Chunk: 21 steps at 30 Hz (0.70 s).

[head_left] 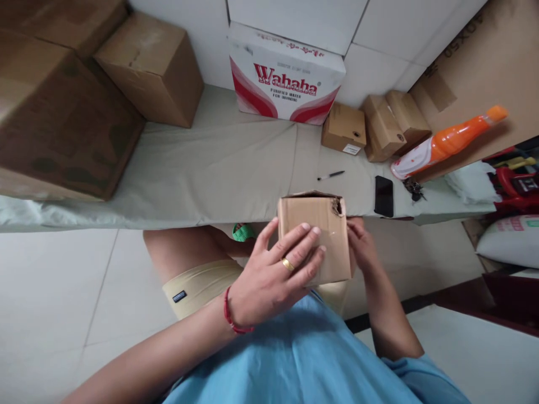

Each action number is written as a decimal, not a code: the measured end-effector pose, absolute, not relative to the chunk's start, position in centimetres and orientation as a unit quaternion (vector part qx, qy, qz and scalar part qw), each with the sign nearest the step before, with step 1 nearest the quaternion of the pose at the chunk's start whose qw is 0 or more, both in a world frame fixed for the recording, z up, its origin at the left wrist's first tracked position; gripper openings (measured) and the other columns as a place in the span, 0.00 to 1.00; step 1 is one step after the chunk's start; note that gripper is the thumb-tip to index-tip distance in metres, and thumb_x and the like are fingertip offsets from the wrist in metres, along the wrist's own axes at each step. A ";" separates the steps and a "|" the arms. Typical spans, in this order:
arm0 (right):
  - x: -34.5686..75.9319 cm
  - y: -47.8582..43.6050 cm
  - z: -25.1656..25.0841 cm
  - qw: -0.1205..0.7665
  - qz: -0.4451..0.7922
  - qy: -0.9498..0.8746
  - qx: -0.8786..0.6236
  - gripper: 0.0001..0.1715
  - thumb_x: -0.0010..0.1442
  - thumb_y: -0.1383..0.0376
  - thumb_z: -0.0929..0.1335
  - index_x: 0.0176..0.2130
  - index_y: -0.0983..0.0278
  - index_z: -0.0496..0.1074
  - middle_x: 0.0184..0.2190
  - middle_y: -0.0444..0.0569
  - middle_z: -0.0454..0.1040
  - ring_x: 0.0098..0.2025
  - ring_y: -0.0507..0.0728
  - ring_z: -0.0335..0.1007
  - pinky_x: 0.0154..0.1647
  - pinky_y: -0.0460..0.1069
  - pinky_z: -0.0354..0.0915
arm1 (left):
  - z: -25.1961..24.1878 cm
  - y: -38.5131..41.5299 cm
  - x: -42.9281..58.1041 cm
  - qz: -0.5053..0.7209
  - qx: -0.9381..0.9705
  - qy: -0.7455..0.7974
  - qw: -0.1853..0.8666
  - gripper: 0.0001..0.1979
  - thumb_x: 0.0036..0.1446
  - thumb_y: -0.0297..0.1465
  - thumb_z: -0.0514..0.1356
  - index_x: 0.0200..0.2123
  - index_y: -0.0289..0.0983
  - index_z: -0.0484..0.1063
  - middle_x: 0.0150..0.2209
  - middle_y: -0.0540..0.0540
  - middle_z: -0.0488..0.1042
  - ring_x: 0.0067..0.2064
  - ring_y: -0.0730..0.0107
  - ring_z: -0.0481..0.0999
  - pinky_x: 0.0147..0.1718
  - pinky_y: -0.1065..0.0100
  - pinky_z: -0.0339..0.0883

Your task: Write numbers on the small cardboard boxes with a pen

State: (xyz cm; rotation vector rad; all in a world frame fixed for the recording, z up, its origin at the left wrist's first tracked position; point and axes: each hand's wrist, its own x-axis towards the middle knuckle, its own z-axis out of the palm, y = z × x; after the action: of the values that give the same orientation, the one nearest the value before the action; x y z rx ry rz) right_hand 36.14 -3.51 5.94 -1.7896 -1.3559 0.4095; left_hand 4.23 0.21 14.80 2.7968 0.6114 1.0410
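A small brown cardboard box (pixel 332 252) is held at the table's front edge, close to the blue shirt. Its far upper right corner is torn, with a dark ragged hole. My left hand (pixel 280 264) lies across the box's near face, fingers spread over the cardboard and the thumb by its left edge. A gold ring and a red wrist cord show on this hand. From the other side, my right hand (pixel 361 244) grips the box's right edge with bent fingers; some fingertips are hidden behind the box.
On the cloth-covered table (pixel 219 163) lie a pen (pixel 330 175), a black phone (pixel 384 196) and keys (pixel 415 191). Behind stand a Wahaba water carton (pixel 286 84), small boxes (pixel 344 129) and an orange bottle (pixel 450 143). Large cartons (pixel 63 118) stack at left.
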 end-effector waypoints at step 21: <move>50.3 7.0 6.7 0.130 0.062 -0.182 -0.973 0.51 0.52 0.49 0.82 0.63 0.76 0.71 0.65 0.85 0.65 0.71 0.83 0.60 0.67 0.74 0.64 | 14.9 2.5 7.3 0.394 0.876 0.275 0.040 0.21 0.70 0.44 0.66 0.59 0.39 0.77 0.61 0.33 0.80 0.67 0.45 0.75 0.63 0.48 0.70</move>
State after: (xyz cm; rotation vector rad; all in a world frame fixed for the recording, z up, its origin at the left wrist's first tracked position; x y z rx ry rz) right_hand 50.27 6.99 6.74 -2.8255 -0.5282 0.1802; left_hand 7.29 2.48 14.91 2.6843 0.8436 1.2070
